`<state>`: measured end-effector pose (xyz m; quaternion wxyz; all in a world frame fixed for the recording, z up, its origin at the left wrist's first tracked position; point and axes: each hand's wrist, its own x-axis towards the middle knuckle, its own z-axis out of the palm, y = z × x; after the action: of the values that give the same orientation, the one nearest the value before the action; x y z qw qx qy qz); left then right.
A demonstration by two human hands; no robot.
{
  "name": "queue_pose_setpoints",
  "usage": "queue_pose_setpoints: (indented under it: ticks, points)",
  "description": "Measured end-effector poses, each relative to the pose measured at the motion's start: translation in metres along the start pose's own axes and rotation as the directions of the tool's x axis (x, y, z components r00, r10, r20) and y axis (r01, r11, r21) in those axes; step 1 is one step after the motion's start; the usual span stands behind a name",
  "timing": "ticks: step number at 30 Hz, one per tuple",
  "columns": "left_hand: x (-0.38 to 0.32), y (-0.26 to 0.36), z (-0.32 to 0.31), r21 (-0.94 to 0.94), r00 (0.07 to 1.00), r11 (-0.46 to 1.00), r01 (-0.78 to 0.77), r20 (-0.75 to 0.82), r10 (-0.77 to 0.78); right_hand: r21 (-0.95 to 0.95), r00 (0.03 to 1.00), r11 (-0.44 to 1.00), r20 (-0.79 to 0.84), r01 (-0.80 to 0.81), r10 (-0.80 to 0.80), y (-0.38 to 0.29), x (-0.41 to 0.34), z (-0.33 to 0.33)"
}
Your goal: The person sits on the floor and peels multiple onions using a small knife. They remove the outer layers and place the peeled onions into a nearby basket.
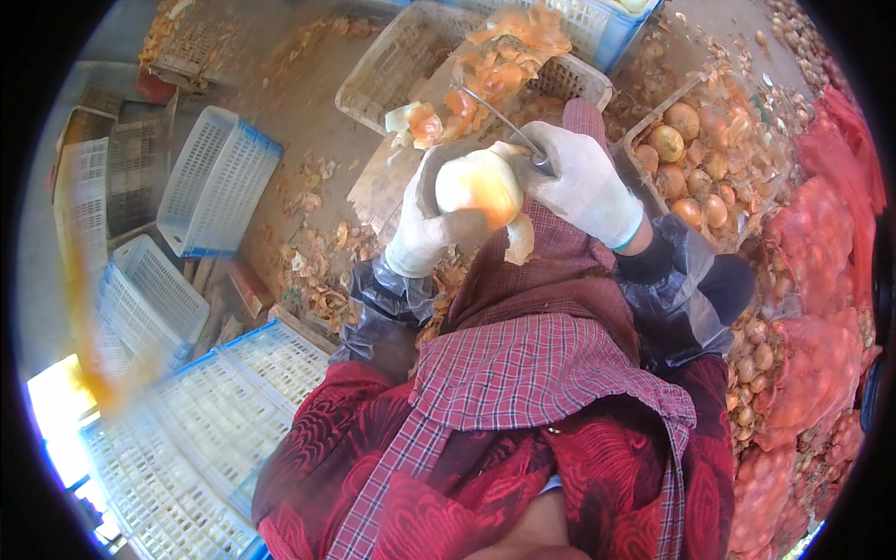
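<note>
My left hand, in a whitish work glove, is closed around a large, partly peeled onion. A strip of loose skin hangs from the onion's lower right side. My right hand, gloved too, grips a small knife whose thin blade points up and left, and its fingertips touch the onion's top right. Beyond both hands, a wooden board lies across a plastic crate, with a heap of onion skins on it.
Unpeeled onions fill a crate at right, beside red mesh sacks of onions. White and blue plastic crates stand at left; more stacked crates are at lower left. Onion skins litter the floor. A blue and white crate is at the top.
</note>
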<state>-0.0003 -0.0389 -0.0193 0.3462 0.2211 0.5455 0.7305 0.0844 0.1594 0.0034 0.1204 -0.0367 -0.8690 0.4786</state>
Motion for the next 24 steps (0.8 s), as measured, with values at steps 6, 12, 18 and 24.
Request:
queue_pose_setpoints:
  ticks: [6, 12, 18, 24]
  points:
    - [-0.002, 0.001, 0.009, -0.192, 0.986, 0.968, -0.164, 0.0, 0.167, -0.478, 0.914, 0.793, -0.059, -0.378, 0.4, 0.097, 0.043, -0.009]
    - [0.006, -0.002, 0.001, -0.276, 0.973, 0.936, -0.22, -0.133, 0.189, -0.075, 0.929, 0.974, -0.322, -0.214, 0.18, 0.015, 0.028, -0.04]
    - [0.013, -0.003, 0.005, -0.301, 0.948, 0.905, -0.301, -0.199, 0.249, -0.234, 0.957, 0.965, -0.236, 0.115, -0.171, -0.024, -0.038, 0.02]
    - [0.014, -0.002, 0.009, -0.281, 0.932, 0.9, -0.334, -0.24, 0.271, -0.31, 0.976, 0.949, -0.181, 0.063, -0.124, -0.019, -0.052, 0.043]
